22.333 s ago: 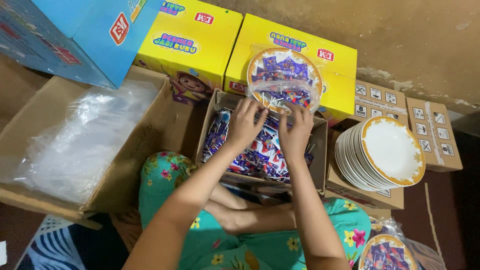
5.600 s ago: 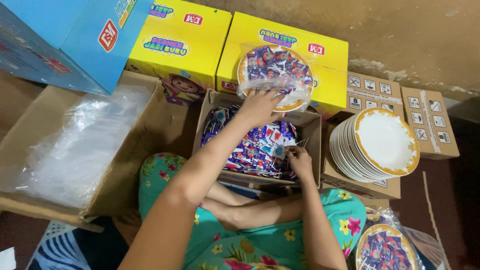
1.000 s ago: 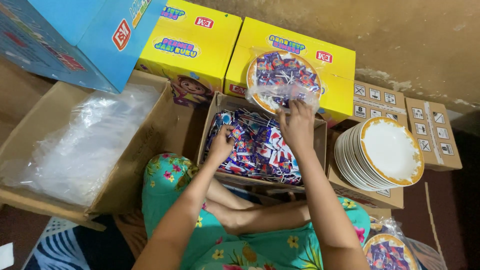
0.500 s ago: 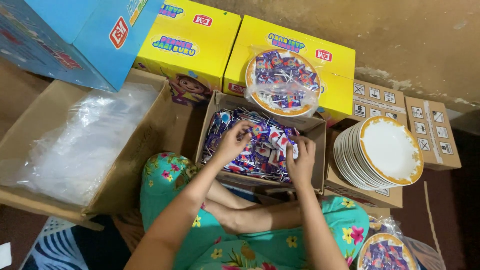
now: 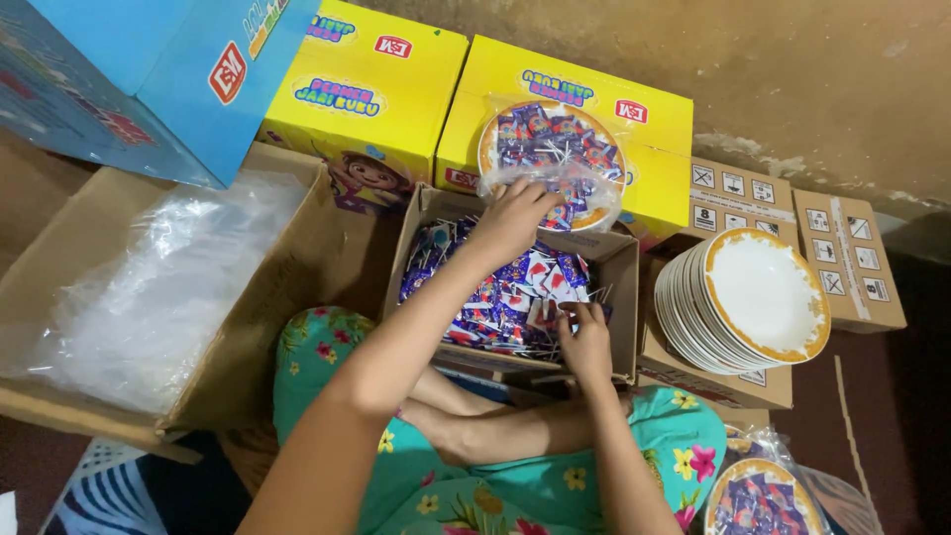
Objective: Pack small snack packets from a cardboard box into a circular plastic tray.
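Note:
An open cardboard box (image 5: 621,297) in front of my knees is full of purple and white wrapped lollipops (image 5: 495,297). My left hand (image 5: 510,220) reaches over its far edge to the mouth of a clear plastic bag. That bag holds a gold-rimmed plate heaped with lollipops (image 5: 550,139) and rests on a yellow carton. The fingers are curled around a few lollipops. My right hand (image 5: 584,339) is down in the near right corner of the box, pinching lollipops by their sticks.
A stack of white gold-rimmed plates (image 5: 763,297) sits on brown cartons (image 5: 852,258) at the right. Two yellow cartons (image 5: 367,79) and a blue one (image 5: 149,69) stand behind. A large cardboard box of clear plastic bags (image 5: 158,287) is at the left, another bagged plate (image 5: 758,495) bottom right.
My left hand has risen from the lollipop box to the bag's mouth on the yellow carton. My right hand has dropped lower into the box's near right corner.

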